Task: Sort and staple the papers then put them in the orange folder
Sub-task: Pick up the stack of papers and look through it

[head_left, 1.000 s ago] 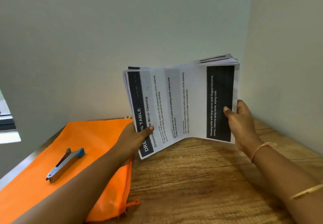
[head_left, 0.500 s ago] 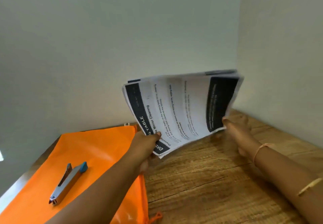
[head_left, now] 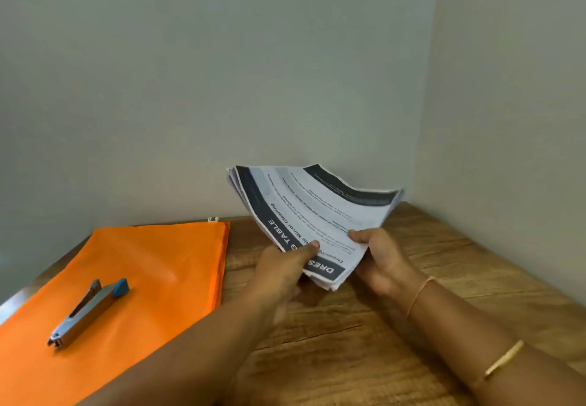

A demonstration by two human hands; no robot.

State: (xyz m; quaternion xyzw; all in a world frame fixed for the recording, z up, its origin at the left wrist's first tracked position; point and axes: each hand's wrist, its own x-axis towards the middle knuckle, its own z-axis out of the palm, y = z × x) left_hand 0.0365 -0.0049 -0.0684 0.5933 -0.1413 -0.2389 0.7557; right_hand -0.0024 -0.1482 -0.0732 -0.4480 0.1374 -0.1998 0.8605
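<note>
A stack of printed papers with dark header bands is held nearly flat, just above the wooden table. My left hand grips its near corner with the thumb on top. My right hand holds the near edge beside it, thumb on the top sheet. The orange folder lies flat on the table to the left. A metal stapler with a blue end rests on the folder, away from both hands.
Grey walls meet in a corner right behind the papers, close to the table's far and right edges. The table's left edge shows beside the folder.
The papers have tipped from upright to nearly flat and come down toward the table. My right hand slid from the stack's right edge to its near edge, close to my left hand.
</note>
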